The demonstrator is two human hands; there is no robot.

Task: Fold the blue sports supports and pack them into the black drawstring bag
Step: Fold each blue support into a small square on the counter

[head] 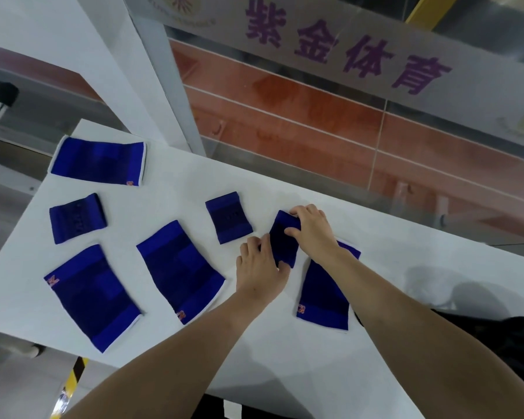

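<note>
Desk (285, 373): smooth, matte white top, bare forearms reaching across it.
Black bag (502, 337): dark, soft, crumpled cloth at the desk edge, right of the right forearm; only part shows.
Large support by the right wrist (321, 294): flat knitted blue sleeve, darker middle band, white hem, orange mark; partly under the right forearm.
Left hand (257, 267): fingers curled, pinching the near left edge of the small support.
Small support (283, 244): dark blue ribbed band, tilted, held between both hands.
Right hand (310, 226): fingers bent over the band's far end, thumb on its face, gripping it.
Left of the hands: two large tapered sleeves (179, 270) (91, 297), same knit.
Beyond the left hand: two small squarish bands (229, 217) (77, 217).
Far left: one wide sleeve (99, 161), lying flat.
</note>
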